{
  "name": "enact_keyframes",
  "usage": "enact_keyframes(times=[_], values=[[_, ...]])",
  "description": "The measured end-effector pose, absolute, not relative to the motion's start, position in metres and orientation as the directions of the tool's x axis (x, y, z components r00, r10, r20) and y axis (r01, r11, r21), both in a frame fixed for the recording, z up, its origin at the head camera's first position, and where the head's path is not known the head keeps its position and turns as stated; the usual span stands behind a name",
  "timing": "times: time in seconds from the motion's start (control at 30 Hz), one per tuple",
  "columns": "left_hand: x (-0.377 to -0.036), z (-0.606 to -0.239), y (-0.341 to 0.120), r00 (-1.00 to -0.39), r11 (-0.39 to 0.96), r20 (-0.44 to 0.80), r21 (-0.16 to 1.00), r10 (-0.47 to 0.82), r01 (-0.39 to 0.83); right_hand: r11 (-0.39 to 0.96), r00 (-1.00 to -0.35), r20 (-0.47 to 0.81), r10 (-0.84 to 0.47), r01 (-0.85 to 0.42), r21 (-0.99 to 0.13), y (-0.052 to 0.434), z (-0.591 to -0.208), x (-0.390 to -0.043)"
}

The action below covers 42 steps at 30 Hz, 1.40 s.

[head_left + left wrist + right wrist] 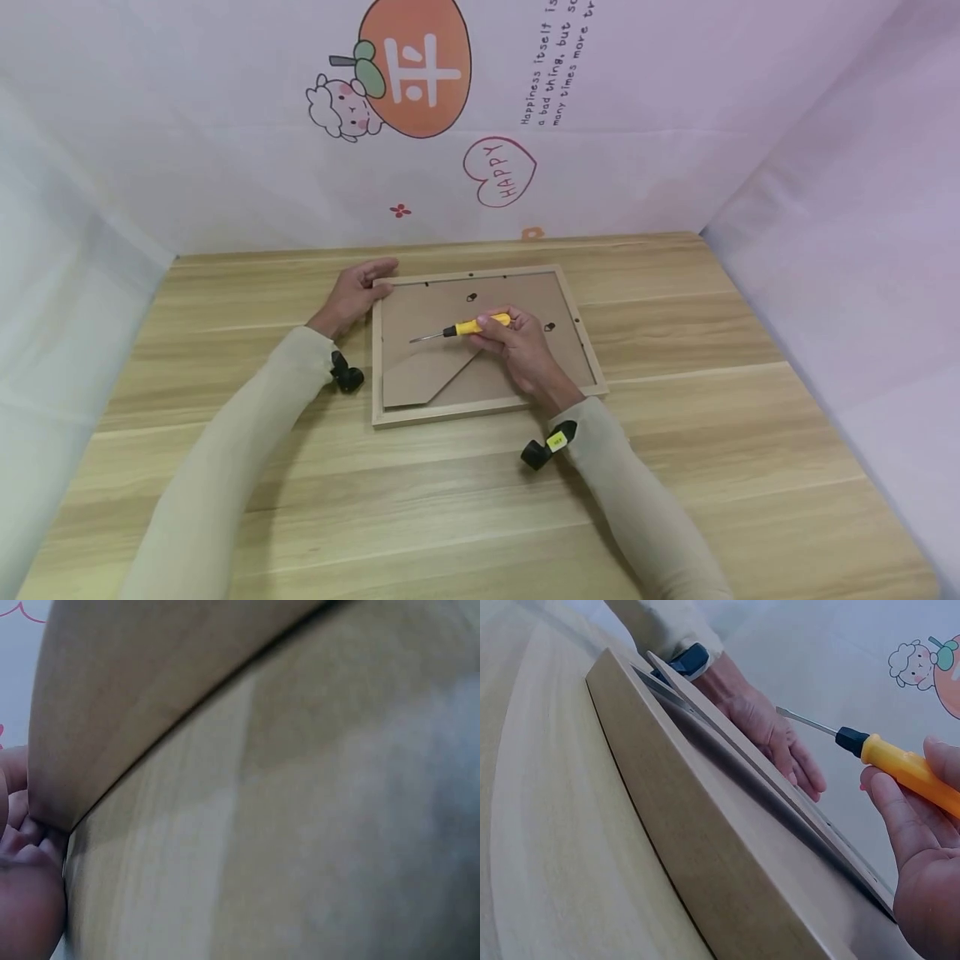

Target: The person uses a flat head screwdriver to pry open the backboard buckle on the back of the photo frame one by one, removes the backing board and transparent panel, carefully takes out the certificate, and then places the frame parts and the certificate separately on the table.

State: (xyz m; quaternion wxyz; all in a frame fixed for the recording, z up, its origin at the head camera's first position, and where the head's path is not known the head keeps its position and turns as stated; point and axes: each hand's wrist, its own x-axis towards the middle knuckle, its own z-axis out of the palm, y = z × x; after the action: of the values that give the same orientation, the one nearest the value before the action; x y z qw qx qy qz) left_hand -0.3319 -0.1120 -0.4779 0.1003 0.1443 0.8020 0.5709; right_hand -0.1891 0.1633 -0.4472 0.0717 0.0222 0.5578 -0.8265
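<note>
Your left hand lies flat, fingers straight, against the upper left corner of the frame, which rests face down at the centre of the table. To its right, your right hand pinches the yellow handle of the screwdriver above the backing board. The tool's long axis runs left to right, and its tip points left, toward the frame's left rail, short of it. Your right hand is the nearer one to the clips along the top rail. On the backdrop in the upper middle you can read "HAPPY" in a heart, and farther right "Happiness itself is a bad thing, but...", partly cut off.
</note>
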Motion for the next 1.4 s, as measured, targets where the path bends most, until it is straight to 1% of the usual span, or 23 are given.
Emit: enact_keyframes(times=[0.2, 0.47, 0.6, 0.77, 0.93, 1.03, 1.23, 1.4], values=[[-0.325, -0.477, -0.111, -0.952, 0.294, 0.028, 0.948, 0.306, 0.122, -0.385, -0.99, -0.101, -0.099, 0.132, -0.914, 0.163, -0.447, -0.188], [-0.297, -0.478, -0.114, -0.977, 0.308, 0.013, 0.948, 0.212, 0.079, -0.383, -0.992, -0.075, -0.106, 0.11, -0.917, 0.164, -0.444, -0.187], [-0.28, -0.479, -0.114, -0.99, 0.314, 0.0, 0.949, 0.138, 0.044, -0.396, -0.991, -0.078, -0.112, 0.116, -0.911, 0.162, -0.443, -0.187], [-0.257, -0.478, -0.111, -0.999, 0.281, -0.027, 0.959, 0.028, -0.018, -0.415, -0.99, -0.077, -0.118, 0.119, -0.902, 0.161, -0.442, -0.187], [-0.235, -0.476, -0.108, -0.995, 0.248, -0.061, 0.966, -0.076, -0.078, -0.427, -0.989, -0.056, -0.134, 0.109, -0.897, 0.159, -0.441, -0.186], [-0.223, -0.477, -0.105, -0.989, 0.227, -0.062, 0.97, -0.134, -0.092, -0.426, -0.989, -0.053, -0.137, 0.107, -0.899, 0.159, -0.442, -0.187], [-0.201, -0.476, -0.094, -0.968, 0.189, -0.033, 0.979, -0.248, -0.082, -0.427, -0.991, -0.053, -0.125, 0.102, -0.898, 0.158, -0.442, -0.187], [-0.19, -0.479, -0.089, -0.956, 0.166, -0.008, 0.984, -0.293, -0.059, -0.424, -0.99, -0.058, -0.13, 0.108, -0.899, 0.157, -0.442, -0.187]])
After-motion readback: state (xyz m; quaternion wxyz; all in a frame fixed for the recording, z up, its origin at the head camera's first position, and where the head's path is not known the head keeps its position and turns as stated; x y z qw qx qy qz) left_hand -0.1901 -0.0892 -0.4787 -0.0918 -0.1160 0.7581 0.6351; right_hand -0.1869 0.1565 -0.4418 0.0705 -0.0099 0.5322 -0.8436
